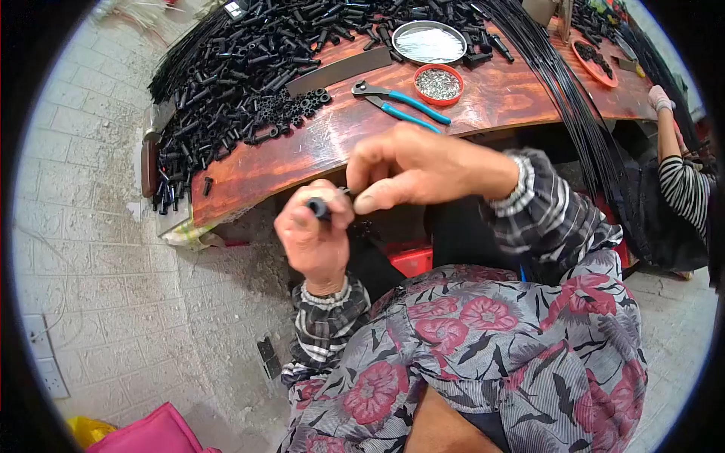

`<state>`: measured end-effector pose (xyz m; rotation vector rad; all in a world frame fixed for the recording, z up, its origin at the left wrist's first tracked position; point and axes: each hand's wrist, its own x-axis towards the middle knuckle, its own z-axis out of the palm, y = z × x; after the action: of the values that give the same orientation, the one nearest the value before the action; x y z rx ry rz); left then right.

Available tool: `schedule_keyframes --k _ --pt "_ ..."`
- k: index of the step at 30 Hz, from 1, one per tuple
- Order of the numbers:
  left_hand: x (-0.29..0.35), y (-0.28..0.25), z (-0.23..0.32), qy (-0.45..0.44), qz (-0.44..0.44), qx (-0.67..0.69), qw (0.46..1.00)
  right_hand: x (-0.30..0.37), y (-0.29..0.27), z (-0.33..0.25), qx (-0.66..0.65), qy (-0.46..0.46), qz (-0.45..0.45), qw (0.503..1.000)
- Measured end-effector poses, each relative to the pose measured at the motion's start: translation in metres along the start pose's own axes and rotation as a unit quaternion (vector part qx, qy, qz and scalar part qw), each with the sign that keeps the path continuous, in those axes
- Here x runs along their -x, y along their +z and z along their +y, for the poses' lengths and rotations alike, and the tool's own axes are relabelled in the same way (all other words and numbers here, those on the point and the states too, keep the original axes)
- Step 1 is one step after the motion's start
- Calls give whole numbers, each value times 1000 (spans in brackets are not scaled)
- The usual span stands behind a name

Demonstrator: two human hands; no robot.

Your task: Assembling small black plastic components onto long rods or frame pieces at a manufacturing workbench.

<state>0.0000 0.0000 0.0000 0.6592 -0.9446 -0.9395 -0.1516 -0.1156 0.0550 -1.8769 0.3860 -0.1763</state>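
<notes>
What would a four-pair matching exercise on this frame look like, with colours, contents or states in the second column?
Column one:
1. Pliers
2. Red bowl beside the pliers
3. Silver dish
4. Left hand

Column two:
A. Holds thin pale strips
B. Fingers around a black tube
C. Blue handles
D. Holds small silvery bits

Right pairs: 1-C, 2-D, 3-A, 4-B

brick-patterned wall (pixel 91 226), reddish table (pixel 302 151)
</notes>
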Motion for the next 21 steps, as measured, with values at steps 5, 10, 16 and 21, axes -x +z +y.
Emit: schedule_keyframes --k 5,10,16,21 --pt "-2 -16 19 -4 24 7 1000 -20 -24 46 530 41 147 834" --pt "0 -16 34 23 31 -46 998 -24 0 59 611 -7 188 769" --pt "14 -16 19 -12 63 -2 998 -16 3 55 575 15 246 780" --pt "9 -12 10 -3 89 25 996 -13 -1 72 587 62 274 759"
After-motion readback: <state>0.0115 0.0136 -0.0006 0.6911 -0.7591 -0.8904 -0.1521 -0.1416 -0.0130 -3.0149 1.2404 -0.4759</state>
